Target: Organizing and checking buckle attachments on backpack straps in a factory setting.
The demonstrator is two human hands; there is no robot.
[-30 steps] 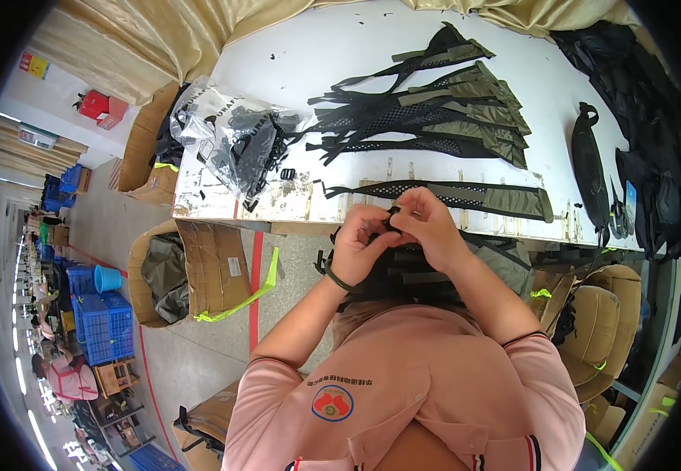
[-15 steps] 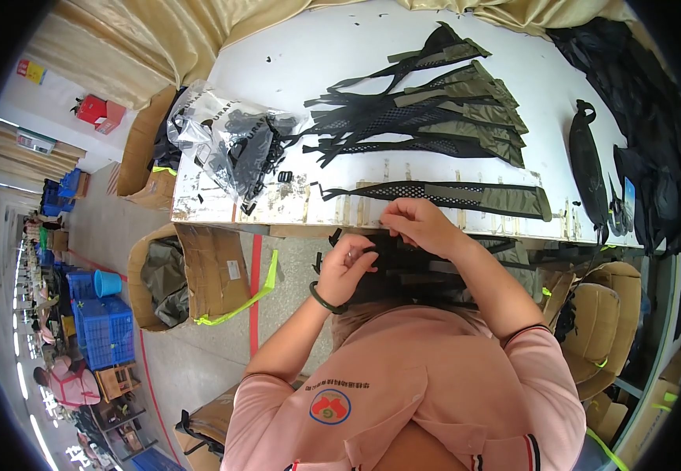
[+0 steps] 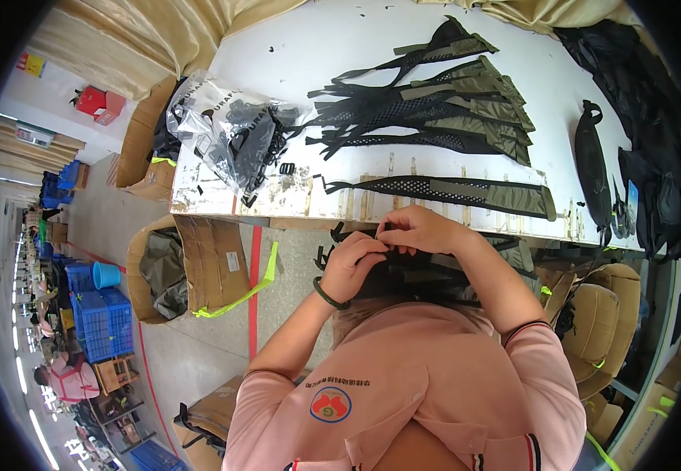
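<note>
At the table's front edge, my left hand (image 3: 351, 262) and my right hand (image 3: 419, 228) meet over my lap, fingers pinched on a small black piece, apparently webbing; my fingers cover most of it. Beneath them, black and olive straps (image 3: 435, 275) lie across my lap, partly hidden by my hands and forearms. One black mesh and olive strap (image 3: 450, 191) lies flat along the table's front, just beyond my right hand. A fanned pile of similar straps (image 3: 435, 106) is behind it. To the left, a transparent plastic bag (image 3: 213, 118) spills black plastic buckles (image 3: 258, 149); one loose buckle (image 3: 287, 168) sits beside it.
The white table (image 3: 309, 47) carries scissors (image 3: 620, 216) and a black strap piece (image 3: 590, 173) at right, next to heaped black fabric (image 3: 642, 118). Cardboard boxes (image 3: 213, 263) stand on the floor at left and right (image 3: 591, 337). Blue crates (image 3: 105, 326) are farther left.
My right hand has come down and inward, and my left hand has turned and closed in, so their fingertips now meet at the black piece. The strap on the table stays put.
</note>
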